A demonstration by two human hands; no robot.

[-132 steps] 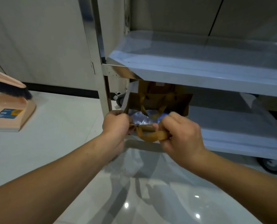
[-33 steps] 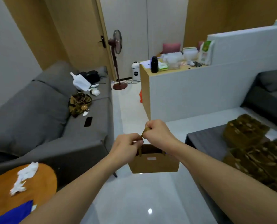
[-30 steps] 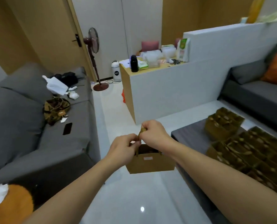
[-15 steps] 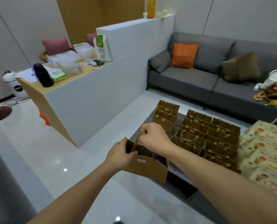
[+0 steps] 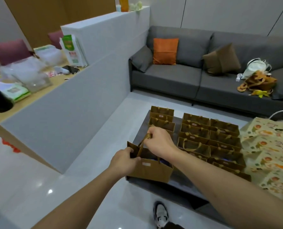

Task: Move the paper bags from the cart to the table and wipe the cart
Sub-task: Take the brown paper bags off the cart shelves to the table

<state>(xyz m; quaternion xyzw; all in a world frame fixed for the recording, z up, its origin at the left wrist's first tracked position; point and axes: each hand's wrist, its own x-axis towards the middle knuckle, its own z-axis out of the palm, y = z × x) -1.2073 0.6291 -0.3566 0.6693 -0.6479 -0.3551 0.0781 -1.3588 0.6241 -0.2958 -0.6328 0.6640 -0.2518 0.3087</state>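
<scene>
Here both hands hold the paper bag [image 5: 151, 169]: left hand [image 5: 123, 160] grips its rim, right hand [image 5: 159, 140] apparently pinches the handle [image 5: 141, 145].

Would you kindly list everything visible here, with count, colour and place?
held paper bag: one, brown, at the table's near left corner
paper bags: many, exact count unclear, brown, in rows on the table
table: one, dark grey, low, centre right
patterned bags: several, cream, right edge
sofa: one, grey, far side
cushions: orange, brown and grey, on the sofa
partition: white, left
shoe: one, white and black, bottom
left hand: grips the held bag's rim
right hand: pinches its handle
</scene>
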